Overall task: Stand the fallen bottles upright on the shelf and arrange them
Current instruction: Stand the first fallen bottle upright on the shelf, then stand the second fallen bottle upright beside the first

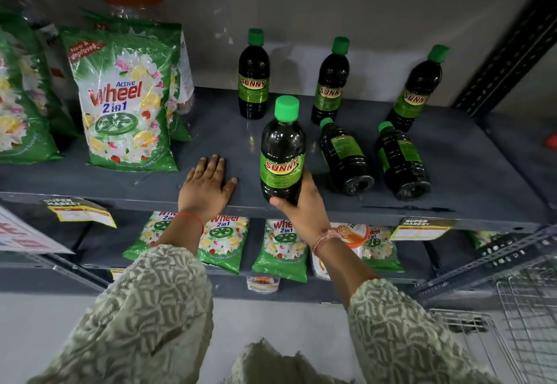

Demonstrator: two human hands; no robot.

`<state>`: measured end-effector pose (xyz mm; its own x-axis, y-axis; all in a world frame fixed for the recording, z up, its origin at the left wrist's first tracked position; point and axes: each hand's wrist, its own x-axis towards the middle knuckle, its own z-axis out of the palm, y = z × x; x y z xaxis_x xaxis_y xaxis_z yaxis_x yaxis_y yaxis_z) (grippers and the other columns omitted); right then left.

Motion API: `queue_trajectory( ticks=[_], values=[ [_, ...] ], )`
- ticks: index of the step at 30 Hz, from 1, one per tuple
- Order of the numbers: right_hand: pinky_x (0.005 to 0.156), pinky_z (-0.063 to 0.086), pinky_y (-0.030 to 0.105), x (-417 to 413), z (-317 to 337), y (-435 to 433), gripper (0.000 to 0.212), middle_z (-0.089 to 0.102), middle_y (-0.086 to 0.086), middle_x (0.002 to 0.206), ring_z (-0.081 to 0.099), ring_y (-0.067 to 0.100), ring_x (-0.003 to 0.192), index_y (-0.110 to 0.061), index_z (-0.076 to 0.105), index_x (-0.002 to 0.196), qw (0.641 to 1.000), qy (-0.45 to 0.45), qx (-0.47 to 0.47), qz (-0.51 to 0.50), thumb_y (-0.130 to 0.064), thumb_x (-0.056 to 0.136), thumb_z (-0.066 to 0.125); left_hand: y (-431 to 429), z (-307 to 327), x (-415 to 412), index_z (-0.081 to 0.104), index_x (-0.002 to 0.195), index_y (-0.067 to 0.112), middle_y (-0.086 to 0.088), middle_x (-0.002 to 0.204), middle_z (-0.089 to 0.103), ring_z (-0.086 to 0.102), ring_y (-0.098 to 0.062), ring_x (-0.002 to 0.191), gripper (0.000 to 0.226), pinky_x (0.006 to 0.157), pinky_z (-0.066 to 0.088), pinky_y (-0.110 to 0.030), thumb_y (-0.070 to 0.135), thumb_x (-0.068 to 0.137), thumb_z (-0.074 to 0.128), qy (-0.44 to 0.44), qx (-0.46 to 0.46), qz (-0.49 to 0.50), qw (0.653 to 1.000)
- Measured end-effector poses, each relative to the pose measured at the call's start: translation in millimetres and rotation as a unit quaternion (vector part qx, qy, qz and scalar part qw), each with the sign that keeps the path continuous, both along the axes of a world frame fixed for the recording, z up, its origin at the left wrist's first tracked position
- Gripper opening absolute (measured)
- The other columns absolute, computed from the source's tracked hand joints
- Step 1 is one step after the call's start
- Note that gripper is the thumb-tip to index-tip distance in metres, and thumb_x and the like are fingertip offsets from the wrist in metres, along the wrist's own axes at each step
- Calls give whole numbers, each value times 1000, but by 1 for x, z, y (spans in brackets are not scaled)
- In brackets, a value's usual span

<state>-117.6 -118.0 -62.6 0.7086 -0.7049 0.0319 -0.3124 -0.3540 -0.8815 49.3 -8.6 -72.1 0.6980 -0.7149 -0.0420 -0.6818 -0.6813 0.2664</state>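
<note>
Held bottle (282, 150) upright at shelf (452, 172) front edge, right hand (304, 212) fingers wrapped round its base; two fallen bottles (346, 157) just right of those fingers; left hand (205, 187) flat, fingers spread, empty.

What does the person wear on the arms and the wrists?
Both arms have loose long sleeves of pale grey-green cloth with a white leaf-like pattern, the left sleeve and the right sleeve. The left wrist has a thin red thread. The right wrist has a pale pinkish braided band. No gloves.
</note>
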Motion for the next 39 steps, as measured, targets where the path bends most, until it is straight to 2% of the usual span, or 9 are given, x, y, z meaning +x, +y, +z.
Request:
queue_trajectory(
  ticks=[4, 7, 10, 14, 18, 22, 26, 30, 39],
  values=[
    [114, 6, 34, -25, 27, -9, 96, 6, 8, 157, 2, 17, 142, -15, 4, 145, 992, -20, -105, -59, -47, 77, 64, -7, 1, -7, 12, 145, 11, -9, 158, 7, 2, -26, 146, 58, 119, 5, -38, 36, 95, 28, 15, -2, 5, 1000],
    [114, 14, 39, -23, 53, -72, 90, 18, 20, 152, 16, 35, 140, -3, 20, 141, 953, 123, -230, -154, -54, 78, 59, -12, -1, -12, 13, 145, 9, -9, 157, 9, 4, -27, 145, 56, 119, 6, -39, 33, 96, 27, 1, -15, 1, 1000],
    [99, 41, 37, -8, 64, -121, 92, 51, 19, 133, 49, 35, 120, 0, 40, 129, 947, 295, -41, -122, -58, 64, 70, -12, -2, -12, 12, 145, 12, -8, 158, 9, 5, -28, 145, 55, 118, 7, -40, 34, 96, 26, -9, -6, -2, 1000],
    [81, 50, 32, 1, 50, -122, 56, 67, 11, 102, 63, 30, 97, -4, 64, 102, 971, 198, 40, -130, -42, 63, 77, -12, -4, -14, 14, 145, 14, -6, 157, 12, 6, -26, 145, 55, 118, 7, -39, 35, 96, 27, -13, -17, 8, 1000],
    [80, 50, 36, 13, 27, -112, 71, 61, 18, 106, 59, 32, 97, 1, 53, 101, 972, 5, -24, -233, -48, 57, 78, -12, -8, -12, 15, 145, 15, -4, 157, 13, 8, -25, 145, 55, 119, 9, -39, 38, 96, 24, -26, -14, 14, 999],
    [90, 42, 23, 13, 9, -106, 75, 47, 12, 111, 48, 19, 104, 1, 45, 117, 968, -146, -49, -200, -33, 61, 83, -12, -7, -13, 16, 145, 17, -3, 157, 15, 9, -23, 145, 68, 118, 9, -37, 46, 83, 12, -27, -11, 21, 999],
    [88, 34, 1, 12, 3, -112, 78, 40, 8, 114, 45, 18, 108, -1, 40, 122, 976, -144, -46, -156, -23, 61, 84, -12, -8, -12, 15, 145, 18, -1, 157, 14, 8, -22, 146, 69, 118, 8, -36, 47, 82, 12, -29, -9, 24, 999],
    [109, 28, 45, 13, 3, -106, 104, 34, 17, 135, 31, 32, 128, -6, 29, 135, 973, -87, -75, -198, -34, 52, 87, -12, -10, -11, 15, 145, 19, -1, 157, 14, 8, -21, 146, 70, 118, 8, -36, 48, 81, 10, -33, -4, 23, 999],
    [114, 27, 46, 11, -1, -106, 110, 33, 14, 147, 31, 27, 136, -12, 18, 143, 983, -94, -32, -157, -28, 55, 81, -13, -9, -12, 14, 145, 19, -1, 157, 13, 7, -21, 146, 67, 118, 8, -36, 47, 84, 11, -32, 2, 23, 999]
  ],
)
